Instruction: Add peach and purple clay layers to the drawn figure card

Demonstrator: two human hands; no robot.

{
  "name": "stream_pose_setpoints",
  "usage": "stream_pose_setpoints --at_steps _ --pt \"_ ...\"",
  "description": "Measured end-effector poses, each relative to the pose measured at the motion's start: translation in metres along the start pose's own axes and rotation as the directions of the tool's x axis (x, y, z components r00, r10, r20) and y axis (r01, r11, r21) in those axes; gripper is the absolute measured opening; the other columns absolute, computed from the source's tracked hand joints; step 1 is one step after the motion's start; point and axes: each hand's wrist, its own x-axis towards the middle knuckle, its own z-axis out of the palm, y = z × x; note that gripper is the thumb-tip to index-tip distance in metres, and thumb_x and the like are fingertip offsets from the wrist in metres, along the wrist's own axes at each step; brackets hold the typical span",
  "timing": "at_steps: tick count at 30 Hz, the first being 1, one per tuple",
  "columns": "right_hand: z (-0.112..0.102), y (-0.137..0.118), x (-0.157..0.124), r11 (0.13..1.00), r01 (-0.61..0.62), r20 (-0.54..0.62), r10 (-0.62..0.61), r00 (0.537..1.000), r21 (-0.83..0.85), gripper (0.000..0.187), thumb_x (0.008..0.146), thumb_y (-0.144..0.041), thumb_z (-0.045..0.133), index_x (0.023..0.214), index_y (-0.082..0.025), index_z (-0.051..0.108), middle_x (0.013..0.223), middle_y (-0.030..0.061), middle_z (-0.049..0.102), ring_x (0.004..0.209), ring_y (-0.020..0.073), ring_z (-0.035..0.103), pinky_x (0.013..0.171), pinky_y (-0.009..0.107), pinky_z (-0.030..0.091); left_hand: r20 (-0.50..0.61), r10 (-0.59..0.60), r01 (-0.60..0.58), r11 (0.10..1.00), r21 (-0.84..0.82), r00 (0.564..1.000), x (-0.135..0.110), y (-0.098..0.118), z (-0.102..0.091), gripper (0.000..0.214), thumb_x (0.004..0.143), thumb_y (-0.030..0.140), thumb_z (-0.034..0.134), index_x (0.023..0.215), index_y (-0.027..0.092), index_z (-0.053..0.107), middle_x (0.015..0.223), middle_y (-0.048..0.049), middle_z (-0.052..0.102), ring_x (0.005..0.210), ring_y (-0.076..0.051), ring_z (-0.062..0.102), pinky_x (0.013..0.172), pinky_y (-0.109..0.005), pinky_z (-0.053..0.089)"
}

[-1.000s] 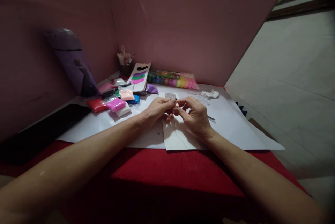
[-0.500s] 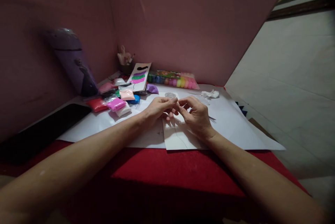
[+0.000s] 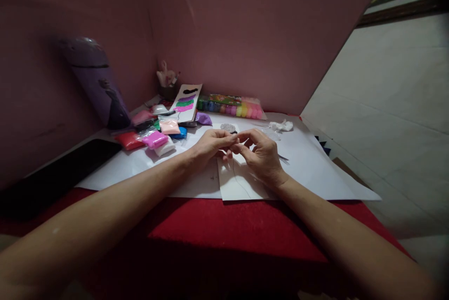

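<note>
My left hand [image 3: 210,146] and my right hand [image 3: 261,156] meet fingertip to fingertip over a small white sheet [image 3: 242,183] in the middle of the table. Both pinch something tiny between thumb and forefinger; it is too small to name. A thin thread [image 3: 237,179] curves down across the sheet below the fingers. Just behind the fingertips lies a small grey glittery piece [image 3: 228,128].
Large white paper [image 3: 315,169] covers a red tablecloth [image 3: 228,230]. Coloured clay packets [image 3: 156,134] lie at the left, a colour-swatch card [image 3: 187,98] and a row of clay tubs [image 3: 231,106] at the back. A purple bottle [image 3: 96,82], a black slab [image 3: 59,173] and crumpled white plastic [image 3: 282,126] are nearby.
The fingertips shift slightly against each other; the right hand's fingers opened a little half a second ago and are pinched together again now. The arms stay in place.
</note>
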Motion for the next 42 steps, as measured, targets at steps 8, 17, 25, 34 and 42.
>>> stream_pose_setpoints --at_steps 8,17,25,34,42 --pt "0.0003 -0.0002 0.0002 1.000 0.013 -0.011 -0.013 1.000 -0.004 0.006 0.087 -0.023 0.061 0.082 -0.021 0.064 0.082 0.0016 0.065 0.065 0.0137 0.059 0.064 0.029 0.045 0.005 0.027 -0.027 1.000 -0.004 1.000 -0.0007 -0.0014 0.0009 0.047 0.077 0.057 0.069 0.077 0.010 0.065 0.069 -0.0051 0.062 0.052 -0.009 0.053 0.050 -0.022 0.041" --pt "0.0000 -0.0016 -0.0002 0.999 0.006 0.012 -0.007 1.000 0.031 0.007 0.086 -0.023 0.063 0.092 -0.022 0.065 0.085 0.0015 0.066 0.065 0.0136 0.060 0.063 0.029 0.046 0.017 0.025 -0.025 1.000 -0.008 1.000 -0.0004 -0.0033 0.0000 0.047 0.078 0.056 0.068 0.077 0.010 0.066 0.067 -0.0048 0.062 0.051 -0.008 0.052 0.049 -0.022 0.040" --pt "0.0004 -0.0006 -0.0002 1.000 -0.014 0.009 0.014 1.000 0.002 0.008 0.081 -0.024 0.066 0.088 -0.021 0.064 0.083 0.0015 0.066 0.064 0.0138 0.058 0.062 0.029 0.045 -0.015 -0.016 0.016 0.999 -0.030 1.000 -0.0005 0.0006 0.0002 0.031 0.073 0.038 0.077 0.071 0.012 0.061 0.062 -0.0012 0.059 0.051 -0.008 0.053 0.049 -0.021 0.041" --pt "0.0001 -0.0008 0.0006 1.000 0.012 -0.023 -0.012 1.000 -0.010 0.002 0.084 -0.022 0.063 0.081 -0.021 0.062 0.081 0.0015 0.066 0.064 0.0139 0.058 0.064 0.029 0.046 0.003 -0.001 0.001 1.000 -0.001 1.000 -0.0009 0.0009 0.0013 0.027 0.079 0.036 0.072 0.075 0.010 0.063 0.070 -0.0050 0.064 0.053 -0.008 0.054 0.049 -0.021 0.041" --pt "0.0003 -0.0017 -0.0003 1.000 -0.003 0.007 0.003 1.000 -0.004 0.005 0.086 -0.023 0.062 0.090 -0.021 0.064 0.085 0.0019 0.066 0.065 0.0135 0.059 0.062 0.028 0.045 0.009 -0.008 0.008 1.000 -0.023 1.000 -0.0015 -0.0001 0.0024 0.037 0.079 0.046 0.070 0.075 0.010 0.063 0.068 -0.0049 0.062 0.050 -0.009 0.054 0.047 -0.022 0.041"
